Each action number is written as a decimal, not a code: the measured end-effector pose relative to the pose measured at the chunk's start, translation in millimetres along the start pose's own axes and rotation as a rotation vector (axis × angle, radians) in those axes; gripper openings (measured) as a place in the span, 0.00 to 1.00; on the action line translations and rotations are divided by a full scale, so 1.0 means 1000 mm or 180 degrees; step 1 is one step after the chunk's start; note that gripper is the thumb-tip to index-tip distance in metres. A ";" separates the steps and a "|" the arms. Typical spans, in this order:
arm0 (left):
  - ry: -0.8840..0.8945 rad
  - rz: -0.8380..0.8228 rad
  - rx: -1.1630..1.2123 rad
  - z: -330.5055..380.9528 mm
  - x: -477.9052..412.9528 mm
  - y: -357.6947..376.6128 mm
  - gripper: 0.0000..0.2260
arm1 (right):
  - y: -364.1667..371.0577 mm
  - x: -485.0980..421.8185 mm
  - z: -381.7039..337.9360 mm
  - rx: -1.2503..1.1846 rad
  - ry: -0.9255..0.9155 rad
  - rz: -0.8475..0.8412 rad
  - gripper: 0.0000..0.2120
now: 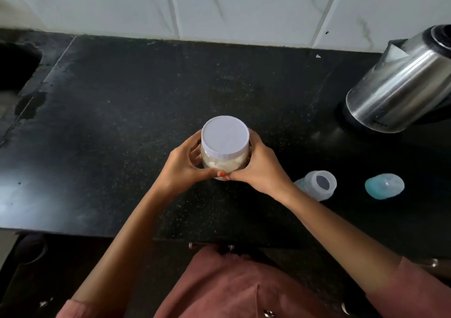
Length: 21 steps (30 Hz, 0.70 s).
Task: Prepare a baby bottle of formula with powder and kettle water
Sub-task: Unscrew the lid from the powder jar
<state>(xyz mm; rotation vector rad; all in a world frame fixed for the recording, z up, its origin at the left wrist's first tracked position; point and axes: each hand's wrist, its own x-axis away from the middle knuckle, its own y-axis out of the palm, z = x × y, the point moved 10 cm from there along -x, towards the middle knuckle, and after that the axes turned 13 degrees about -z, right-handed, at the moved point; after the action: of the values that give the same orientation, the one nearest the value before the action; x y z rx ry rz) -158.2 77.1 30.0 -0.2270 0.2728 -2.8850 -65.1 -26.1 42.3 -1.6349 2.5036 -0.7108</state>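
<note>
A clear powder jar (223, 162) with a white screw lid (224, 138) stands upright at the middle of the black counter (122, 112), pale powder showing through its wall. My left hand (185, 163) wraps its left side and my right hand (258, 166) wraps its right side, thumbs meeting at the front. An open baby bottle (319, 187) stands to the right, just beyond my right wrist. Its blue teat cap (384, 189) rests on the counter further right. A steel kettle (400, 83) stands at the far right.
A sink (17, 66) is sunk into the counter at the far left, with wet patches beside it. A white tiled wall (244, 12) runs along the back. The counter's front edge lies close to my body.
</note>
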 end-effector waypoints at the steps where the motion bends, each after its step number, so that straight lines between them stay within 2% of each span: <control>1: -0.0030 -0.0005 0.0015 -0.006 0.005 0.003 0.43 | 0.005 0.003 0.004 0.0000 0.0016 0.0012 0.47; 10: -0.0078 0.0156 0.0077 -0.041 0.027 0.019 0.39 | 0.027 0.019 0.025 0.0125 0.0027 0.0004 0.46; 15: -0.0051 0.0027 0.0156 -0.043 0.025 0.023 0.38 | 0.030 0.020 0.026 0.0218 0.0038 -0.0039 0.46; 21: -0.0074 -0.0164 0.0229 -0.045 0.023 0.029 0.39 | 0.028 0.021 0.017 0.0776 0.0536 -0.0691 0.49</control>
<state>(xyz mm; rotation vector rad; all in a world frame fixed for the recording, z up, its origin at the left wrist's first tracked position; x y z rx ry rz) -182.2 51.5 -16.4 -0.2580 0.1609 -2.9344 -92.8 -41.7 19.6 -1.8385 2.2486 -1.1717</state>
